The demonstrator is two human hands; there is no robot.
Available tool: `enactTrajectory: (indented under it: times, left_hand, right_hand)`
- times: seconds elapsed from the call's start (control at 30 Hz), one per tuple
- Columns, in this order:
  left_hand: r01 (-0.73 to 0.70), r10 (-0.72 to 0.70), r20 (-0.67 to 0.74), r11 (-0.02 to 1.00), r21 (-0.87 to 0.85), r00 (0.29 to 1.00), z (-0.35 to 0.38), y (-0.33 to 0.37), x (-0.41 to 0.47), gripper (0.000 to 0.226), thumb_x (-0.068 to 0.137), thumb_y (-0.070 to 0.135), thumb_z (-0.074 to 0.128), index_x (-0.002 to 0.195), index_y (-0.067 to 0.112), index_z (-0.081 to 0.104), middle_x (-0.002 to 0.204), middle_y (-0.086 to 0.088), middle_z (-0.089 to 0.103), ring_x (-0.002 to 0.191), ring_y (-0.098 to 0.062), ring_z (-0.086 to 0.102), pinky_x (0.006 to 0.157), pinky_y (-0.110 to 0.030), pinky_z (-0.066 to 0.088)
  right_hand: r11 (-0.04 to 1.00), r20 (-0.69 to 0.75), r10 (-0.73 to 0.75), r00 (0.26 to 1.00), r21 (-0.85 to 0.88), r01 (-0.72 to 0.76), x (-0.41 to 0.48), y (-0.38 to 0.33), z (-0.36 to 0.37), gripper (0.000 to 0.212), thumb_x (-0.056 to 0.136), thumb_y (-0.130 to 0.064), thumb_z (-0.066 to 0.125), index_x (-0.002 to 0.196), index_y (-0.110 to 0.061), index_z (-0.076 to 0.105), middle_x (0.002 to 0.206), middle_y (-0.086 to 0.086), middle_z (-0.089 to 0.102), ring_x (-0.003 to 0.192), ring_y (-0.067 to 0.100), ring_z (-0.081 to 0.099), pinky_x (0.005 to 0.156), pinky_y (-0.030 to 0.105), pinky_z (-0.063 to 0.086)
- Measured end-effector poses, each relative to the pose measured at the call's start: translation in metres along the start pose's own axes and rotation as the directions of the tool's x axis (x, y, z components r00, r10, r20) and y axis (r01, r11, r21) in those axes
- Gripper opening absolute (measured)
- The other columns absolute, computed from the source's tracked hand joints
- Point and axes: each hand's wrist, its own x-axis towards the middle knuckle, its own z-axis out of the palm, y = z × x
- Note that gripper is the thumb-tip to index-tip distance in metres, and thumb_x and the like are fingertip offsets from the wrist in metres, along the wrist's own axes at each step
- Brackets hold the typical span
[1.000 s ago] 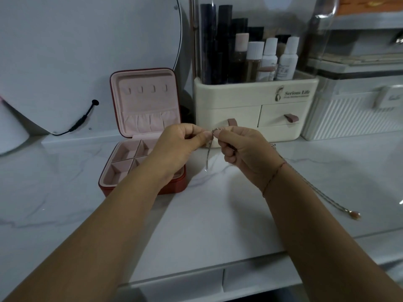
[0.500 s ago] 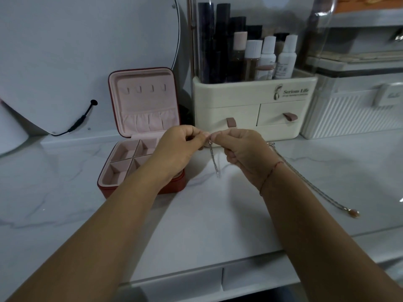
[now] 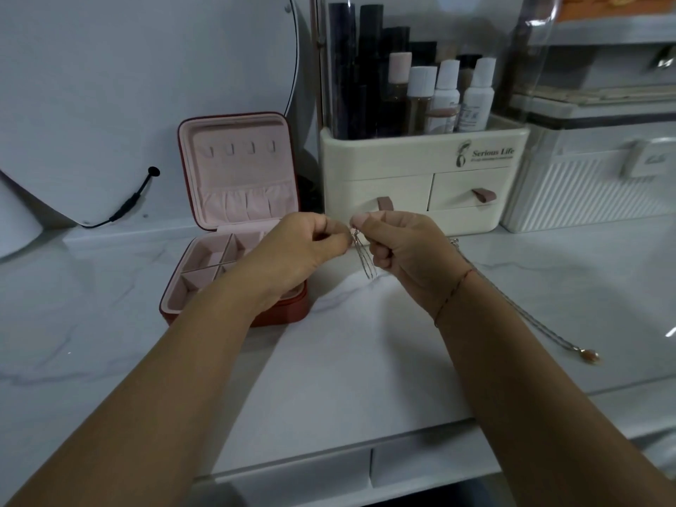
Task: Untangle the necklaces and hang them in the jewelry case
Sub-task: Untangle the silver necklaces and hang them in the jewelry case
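On the marble counter (image 3: 347,360), in front of the open jewelry case (image 3: 237,199), both hands are raised with a thin silver chain (image 3: 364,259) between them. The left hand (image 3: 296,250) and the right hand (image 3: 406,250) each have their fingers curled in, and thumb and forefinger pinch the top end of the chain, probably at its clasp, though that is too small to make out. The rest of the chain hangs doubled in a loose loop just above the counter.

The largest risk, I judge, is pulling the two pinches apart too hard, which would tighten any knot or strain the fine links. Next, the hanging loop could swing and twist on itself. A loosened pinch would drop the chain, perhaps into the case's tray, whose near compartments the left hand hides. Least, the right forearm could sweep the pendant necklace (image 3: 541,323), which lies stretched on the counter beside and partly behind that wrist, and drag it toward the edge.

Counted: one counter, one cream organiser (image 3: 402,166) with two drawers, one jewelry case, two hands, two necklaces (one held, one lying), and four hooks (image 3: 239,148) in the case lid, all of them bare
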Motion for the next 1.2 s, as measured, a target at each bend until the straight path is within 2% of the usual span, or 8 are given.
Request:
enactTrajectory:
  times: [0.13, 0.33, 0.5, 0.67, 0.77, 0.9, 1.03, 1.2]
  left_hand:
    - [0.01, -0.01, -0.034, 1.0, -0.023, 0.999, 0.0, 0.0, 0.002, 0.016, 0.089, 0.016, 0.059, 0.088, 0.004, 0.07, 0.084, -0.014, 0.069, 0.081, -0.013, 0.059, 0.088, -0.033, 0.048]
    - [0.029, -0.036, -0.07, 0.994, -0.101, 0.997, -0.002, 0.0, 0.003, 0.02, 0.09, 0.012, 0.051, 0.081, 0.003, 0.066, 0.076, -0.005, 0.065, 0.076, -0.012, 0.059, 0.075, -0.022, 0.047]
    - [0.046, -0.082, -0.135, 0.967, -0.251, 0.987, -0.007, 0.0, 0.006, 0.019, 0.089, 0.01, 0.05, 0.076, 0.004, 0.062, 0.069, -0.004, 0.062, 0.072, -0.016, 0.057, 0.078, -0.029, 0.046]
    - [0.042, -0.145, -0.098, 0.739, -0.673, 0.985, -0.007, 0.002, 0.012, 0.018, 0.093, 0.007, 0.045, 0.084, 0.005, 0.06, 0.072, -0.002, 0.069, 0.073, -0.012, 0.067, 0.076, -0.025, 0.053]
    - [0.045, -0.164, -0.071, 0.61, -0.791, 0.984, -0.004, 0.001, 0.014, 0.017, 0.094, 0.009, 0.043, 0.09, 0.004, 0.06, 0.074, -0.002, 0.07, 0.077, -0.012, 0.068, 0.08, -0.025, 0.054]
    - [0.013, -0.157, -0.074, 0.492, -0.871, 0.985, -0.002, 0.003, 0.014, 0.021, 0.095, 0.006, 0.043, 0.078, 0.007, 0.056, 0.064, 0.0, 0.066, 0.071, -0.011, 0.068, 0.086, -0.029, 0.054]
    - [-0.007, -0.141, -0.09, 0.502, -0.865, 0.986, -0.003, 0.004, 0.012, 0.026, 0.094, 0.005, 0.043, 0.07, 0.011, 0.052, 0.057, 0.002, 0.058, 0.058, -0.008, 0.061, 0.084, -0.029, 0.052]
    - [-0.028, -0.047, -0.101, 0.77, -0.637, 0.994, -0.002, 0.002, 0.008, 0.028, 0.088, -0.001, 0.045, 0.067, 0.018, 0.045, 0.047, 0.008, 0.04, 0.049, -0.006, 0.039, 0.064, -0.024, 0.04]
  right_hand:
    - [1.0, -0.031, -0.002, 1.0, -0.02, 0.002, -0.001, -0.001, 0.001, 0.016, 0.091, -0.016, 0.063, 0.076, -0.009, 0.063, 0.057, 0.0, 0.043, 0.054, 0.01, 0.036, 0.052, 0.019, 0.032]
    - [0.987, -0.085, 0.044, 0.995, 0.16, -0.03, 0.002, -0.004, -0.005, 0.023, 0.095, -0.024, 0.058, 0.075, -0.012, 0.057, 0.07, 0.001, 0.054, 0.055, 0.008, 0.043, 0.052, 0.019, 0.032]
    - [0.952, -0.094, 0.082, 0.992, 0.302, -0.05, 0.004, -0.005, -0.009, 0.02, 0.096, -0.024, 0.056, 0.078, -0.014, 0.053, 0.066, -0.002, 0.05, 0.052, 0.005, 0.041, 0.048, 0.016, 0.031]
    - [0.969, -0.122, 0.081, 0.989, 0.244, -0.049, 0.004, -0.002, -0.009, 0.022, 0.094, -0.023, 0.06, 0.075, -0.013, 0.055, 0.066, -0.001, 0.048, 0.052, 0.006, 0.038, 0.048, 0.016, 0.029]
    - [0.981, -0.153, 0.071, 0.986, 0.191, -0.041, 0.003, -0.002, -0.007, 0.024, 0.094, -0.02, 0.06, 0.072, -0.013, 0.054, 0.064, 0.001, 0.047, 0.051, 0.008, 0.035, 0.05, 0.018, 0.027]
    - [0.979, -0.144, 0.061, 0.988, 0.203, -0.031, 0.003, -0.002, -0.005, 0.021, 0.094, -0.018, 0.059, 0.073, -0.013, 0.055, 0.066, 0.001, 0.048, 0.05, 0.007, 0.035, 0.048, 0.017, 0.026]
    - [0.973, -0.113, 0.05, 0.992, 0.229, -0.023, 0.002, -0.003, -0.003, 0.015, 0.093, -0.013, 0.058, 0.079, -0.011, 0.059, 0.07, 0.002, 0.053, 0.052, 0.006, 0.038, 0.049, 0.016, 0.028]
    - [0.957, -0.129, 0.023, 0.991, 0.291, 0.016, -0.001, -0.006, -0.005, 0.008, 0.091, -0.012, 0.061, 0.084, -0.009, 0.065, 0.069, 0.0, 0.056, 0.053, 0.004, 0.042, 0.048, 0.014, 0.034]
